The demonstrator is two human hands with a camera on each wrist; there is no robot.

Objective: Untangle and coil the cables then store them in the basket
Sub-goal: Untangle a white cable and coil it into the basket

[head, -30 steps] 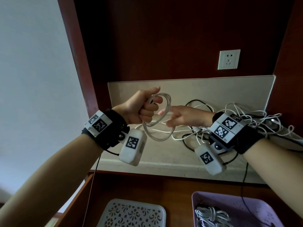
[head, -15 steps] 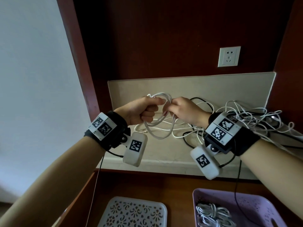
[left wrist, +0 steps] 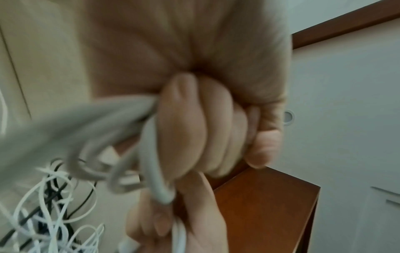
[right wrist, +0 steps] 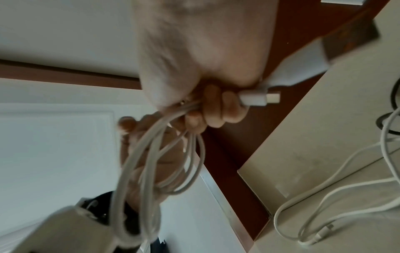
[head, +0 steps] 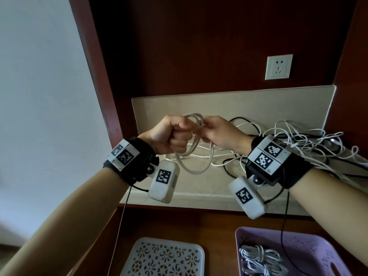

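Note:
A white cable coil (head: 194, 156) hangs in loops above the beige counter (head: 199, 184). My left hand (head: 175, 134) grips the top of the coil in a fist; the left wrist view shows its fingers (left wrist: 194, 133) curled round the strands (left wrist: 151, 154). Directly to its right, my right hand (head: 215, 132) pinches the same loops, and a white plug (right wrist: 257, 98) sticks out past its curled fingers (right wrist: 218, 113). The purple basket (head: 310, 244) at the lower right holds coiled white cables (head: 260, 259).
A tangle of white and black cables (head: 298, 144) lies on the counter's right side. A white patterned lid (head: 163, 257) rests on the lower wooden shelf, left of the basket. A wall socket (head: 278, 67) sits on the dark wooden back panel.
My right hand has come up from below the loop to the coil's top, meeting the left fist. My left thumb has closed over the strands. Another loop now hangs from the coil.

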